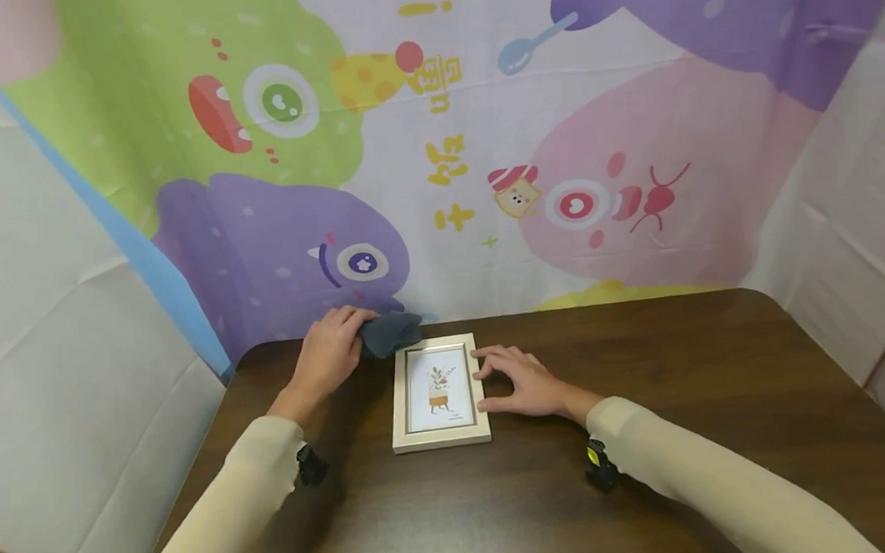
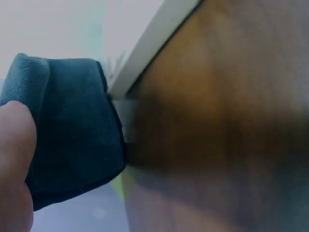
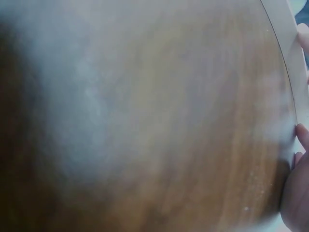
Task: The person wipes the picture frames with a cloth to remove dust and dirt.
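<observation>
A picture frame point(image 1: 441, 441) with a pale border lies flat on the brown table, its print of a potted plant facing up. My left hand point(image 1: 329, 349) grips a folded dark blue-grey cloth point(image 1: 390, 334) at the frame's upper left corner. In the left wrist view the cloth point(image 2: 77, 130) hangs from the thumb, its edge against the frame's corner point(image 2: 120, 87). On the opposite side, my right hand point(image 1: 526, 382) touches the frame's right edge with spread fingertips and thumb. The right wrist view catches only some fingers point(image 3: 303, 137) beside the frame's side point(image 3: 289, 53).
The dark wood table point(image 1: 642, 366) extends to both sides and toward me. Behind it hangs a curtain point(image 1: 472, 266) printed with cartoon monsters. Pale fabric walls point(image 1: 77, 329) close off the left and right. Both wrists carry small dark devices point(image 1: 312, 465).
</observation>
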Action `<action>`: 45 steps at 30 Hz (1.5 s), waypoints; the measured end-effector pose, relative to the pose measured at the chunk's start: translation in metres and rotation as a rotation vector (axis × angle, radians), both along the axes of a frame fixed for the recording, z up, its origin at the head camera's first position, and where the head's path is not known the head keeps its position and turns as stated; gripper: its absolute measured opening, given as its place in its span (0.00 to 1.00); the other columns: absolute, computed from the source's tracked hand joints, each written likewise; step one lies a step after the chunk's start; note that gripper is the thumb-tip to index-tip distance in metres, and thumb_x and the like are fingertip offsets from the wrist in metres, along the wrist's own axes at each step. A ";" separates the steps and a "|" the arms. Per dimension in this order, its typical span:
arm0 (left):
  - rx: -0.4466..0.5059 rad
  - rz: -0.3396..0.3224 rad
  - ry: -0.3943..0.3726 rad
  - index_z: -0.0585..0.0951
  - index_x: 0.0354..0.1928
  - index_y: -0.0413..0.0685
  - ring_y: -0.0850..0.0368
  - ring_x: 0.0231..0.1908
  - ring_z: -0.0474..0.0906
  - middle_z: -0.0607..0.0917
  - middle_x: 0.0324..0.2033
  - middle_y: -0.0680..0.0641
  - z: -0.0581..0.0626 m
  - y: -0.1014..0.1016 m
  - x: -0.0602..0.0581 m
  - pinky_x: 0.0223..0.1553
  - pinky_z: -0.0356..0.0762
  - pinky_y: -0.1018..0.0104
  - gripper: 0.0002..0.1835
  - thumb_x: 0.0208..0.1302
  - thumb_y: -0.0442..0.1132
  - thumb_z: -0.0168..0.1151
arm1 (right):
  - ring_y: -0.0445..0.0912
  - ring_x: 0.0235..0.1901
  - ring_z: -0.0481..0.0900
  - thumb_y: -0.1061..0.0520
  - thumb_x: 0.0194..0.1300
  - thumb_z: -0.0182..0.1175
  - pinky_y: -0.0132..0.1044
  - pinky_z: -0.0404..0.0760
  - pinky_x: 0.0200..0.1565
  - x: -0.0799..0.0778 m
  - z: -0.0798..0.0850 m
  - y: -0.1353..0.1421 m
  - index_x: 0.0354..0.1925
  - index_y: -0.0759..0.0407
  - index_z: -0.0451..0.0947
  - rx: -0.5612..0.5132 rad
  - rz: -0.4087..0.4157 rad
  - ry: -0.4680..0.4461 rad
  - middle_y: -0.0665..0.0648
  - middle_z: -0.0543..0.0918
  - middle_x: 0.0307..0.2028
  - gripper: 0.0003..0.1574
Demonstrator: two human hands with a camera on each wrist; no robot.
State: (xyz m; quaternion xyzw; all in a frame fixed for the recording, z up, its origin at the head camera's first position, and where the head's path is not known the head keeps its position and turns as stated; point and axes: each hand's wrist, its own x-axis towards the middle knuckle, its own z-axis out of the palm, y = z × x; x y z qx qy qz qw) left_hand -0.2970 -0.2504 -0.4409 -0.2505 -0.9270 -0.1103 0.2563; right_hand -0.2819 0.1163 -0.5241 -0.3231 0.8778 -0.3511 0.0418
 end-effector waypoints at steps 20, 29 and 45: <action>-0.262 -0.087 -0.328 0.89 0.65 0.47 0.41 0.61 0.86 0.87 0.61 0.42 -0.032 0.016 0.012 0.63 0.89 0.43 0.24 0.66 0.31 0.75 | 0.63 0.80 0.70 0.40 0.71 0.77 0.75 0.65 0.76 0.001 -0.003 -0.002 0.54 0.46 0.85 0.018 0.003 -0.017 0.57 0.73 0.84 0.21; -0.255 -0.135 -0.256 0.89 0.63 0.45 0.41 0.61 0.84 0.87 0.62 0.44 -0.036 0.019 0.015 0.58 0.90 0.45 0.24 0.65 0.30 0.74 | 0.62 0.80 0.70 0.41 0.72 0.77 0.73 0.66 0.75 0.001 0.000 0.000 0.53 0.46 0.85 0.020 0.006 -0.009 0.57 0.72 0.85 0.19; -0.257 -0.162 -0.245 0.90 0.63 0.45 0.44 0.58 0.85 0.89 0.62 0.45 -0.037 0.019 0.042 0.58 0.90 0.48 0.22 0.67 0.31 0.73 | 0.65 0.79 0.70 0.36 0.72 0.74 0.74 0.68 0.71 -0.003 -0.001 0.002 0.51 0.45 0.84 0.017 0.046 0.034 0.60 0.72 0.83 0.21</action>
